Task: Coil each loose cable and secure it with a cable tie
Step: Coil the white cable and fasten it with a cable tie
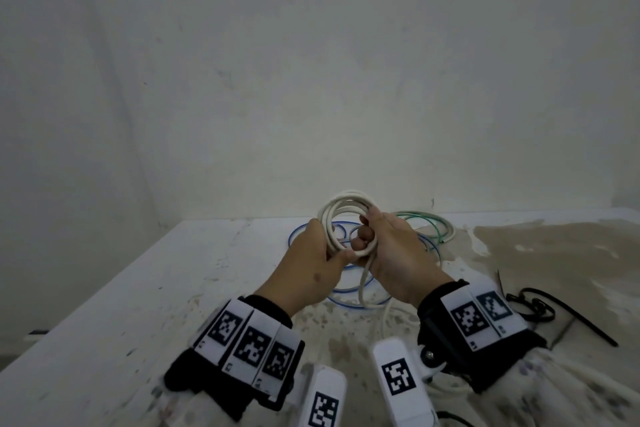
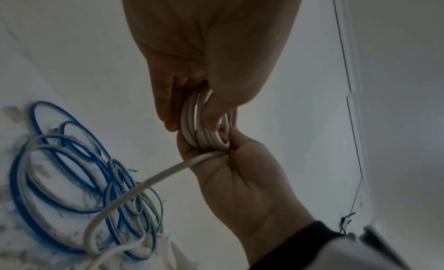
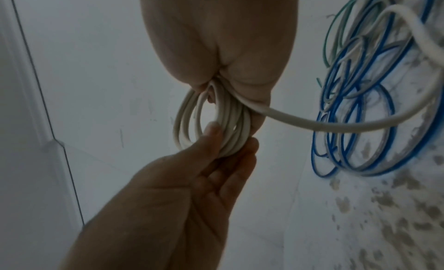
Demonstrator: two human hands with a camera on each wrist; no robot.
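Note:
A white cable coil (image 1: 346,215) of several loops is held upright above the table between both hands. My left hand (image 1: 329,250) pinches its left side between thumb and fingers (image 2: 168,110). My right hand (image 1: 367,239) grips the right side, fingers through the loops. In the right wrist view the right hand (image 3: 230,103) clamps the coil (image 3: 216,122) with the left hand's fingers (image 3: 216,139) under it. The loose tail (image 1: 363,284) leaves the right hand's grip (image 2: 228,150) and hangs down to the table (image 2: 144,185).
Loose blue cable (image 1: 346,291) loops lie on the white worn table (image 1: 138,288) under the hands, with a green cable (image 1: 429,222) behind them near the wall. Black cable ties (image 1: 540,308) lie at the right. A brown stained patch (image 1: 554,253) covers the table's right side.

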